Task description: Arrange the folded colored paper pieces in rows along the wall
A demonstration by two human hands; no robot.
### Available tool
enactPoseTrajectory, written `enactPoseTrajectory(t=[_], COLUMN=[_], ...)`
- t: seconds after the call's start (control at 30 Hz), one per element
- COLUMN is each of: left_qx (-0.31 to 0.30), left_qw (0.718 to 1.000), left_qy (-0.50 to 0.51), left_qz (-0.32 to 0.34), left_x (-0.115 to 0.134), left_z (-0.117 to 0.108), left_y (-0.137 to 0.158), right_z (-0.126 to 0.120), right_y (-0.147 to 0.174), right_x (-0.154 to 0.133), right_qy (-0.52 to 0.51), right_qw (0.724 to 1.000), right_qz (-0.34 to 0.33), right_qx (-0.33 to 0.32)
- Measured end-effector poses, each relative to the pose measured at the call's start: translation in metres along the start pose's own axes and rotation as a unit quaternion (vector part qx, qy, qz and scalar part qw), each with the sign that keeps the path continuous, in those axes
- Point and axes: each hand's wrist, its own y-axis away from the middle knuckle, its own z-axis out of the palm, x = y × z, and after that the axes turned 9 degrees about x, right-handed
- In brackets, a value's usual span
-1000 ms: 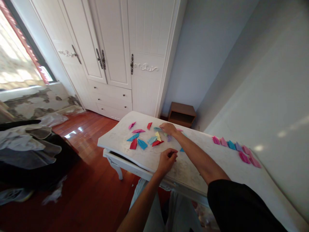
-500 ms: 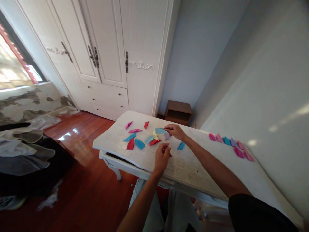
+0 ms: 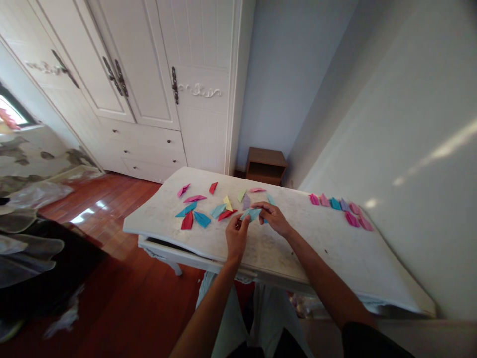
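A light blue folded paper piece (image 3: pixel 252 214) is held up between both hands above the table. My left hand (image 3: pixel 237 235) pinches its left end, and my right hand (image 3: pixel 275 219) grips its right end. Around them lie other folded papers: a purple piece (image 3: pixel 246 202), a yellow piece (image 3: pixel 227 203), a red piece (image 3: pixel 227 214) and a pale blue piece (image 3: pixel 218 211). Part of a blue piece (image 3: pixel 265 221) shows behind my right fingers.
The white table (image 3: pixel 238 253) bears several more folded papers at its left, and a row of pink, blue and purple pieces (image 3: pixel 335 204) along the wall. Beyond stand a white wardrobe (image 3: pixel 208 134) and a brown cabinet (image 3: pixel 267 158). Dark and sheer fabric (image 3: pixel 48 258) is at the left.
My right hand has brought the light blue paper down toward me, and my left hand has closed on its other end. The view has shifted slightly to the right.
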Motion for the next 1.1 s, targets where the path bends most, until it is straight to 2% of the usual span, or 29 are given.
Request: enactPoseTrajectory(t=[0.13,0.2,0.33,0.53,0.7,0.8,0.9,0.97,1.1], left_qx=[-0.025,-0.026,-0.033,-0.054,-0.075,-0.106,-0.127,-0.137,-0.145], left_qw=[0.999,0.998,0.998,0.998,0.996,0.990,0.981,0.974,0.953], left_qy=[0.018,0.036,0.046,0.030,-0.036,-0.090,-0.139,-0.172,-0.235], left_qz=[-0.028,-0.043,-0.032,-0.031,-0.011,0.013,0.040,0.056,0.126], left_x=[-0.001,0.000,0.004,0.004,0.001,0.001,0.000,-0.001,-0.002], left_z=[0.000,-0.001,-0.001,-0.001,0.001,0.003,0.003,0.002,-0.001], left_y=[0.000,0.001,0.002,0.002,0.001,0.001,0.001,0.002,0.009], right_z=[0.008,0.011,0.013,0.012,0.001,-0.013,-0.039,-0.064,-0.130], right_y=[0.008,0.011,0.014,0.015,0.017,0.020,0.025,0.029,0.042], right_x=[0.006,0.007,0.008,0.006,0.006,0.007,0.008,0.008,0.009], right_qy=[-0.116,-0.138,-0.065,-0.009,0.003,0.007,0.048,0.128,0.264], right_qw=[0.991,0.987,0.996,0.998,0.994,0.990,0.984,0.969,0.918], right_qz=[0.048,0.064,0.058,0.030,0.024,0.039,0.049,0.055,0.071], right_qx=[0.054,0.044,0.010,0.058,0.111,0.139,0.165,0.204,0.289])
